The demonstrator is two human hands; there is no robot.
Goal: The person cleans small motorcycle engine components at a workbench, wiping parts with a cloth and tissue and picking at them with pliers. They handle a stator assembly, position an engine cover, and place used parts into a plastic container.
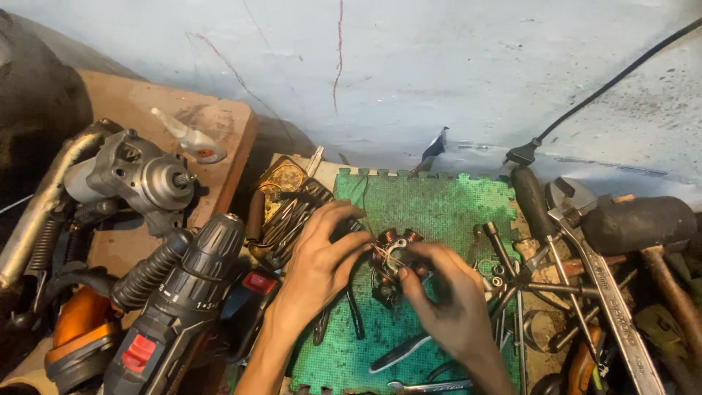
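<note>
Coil ring [393, 257] with copper windings sits on the green mat [439, 212], between your hands. Your left hand [322, 260] grips its left edge; your right hand [446, 296] pinches its centre, just nearer.

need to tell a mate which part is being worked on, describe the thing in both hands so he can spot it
Find the green foam mat in the middle of the cluttered bench. At its centre, between the left hand and right hand, sits a stator: the only ring of copper-wound coils among loose steel tools.

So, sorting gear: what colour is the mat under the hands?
Green foam mat, clearest in the head view.
</note>
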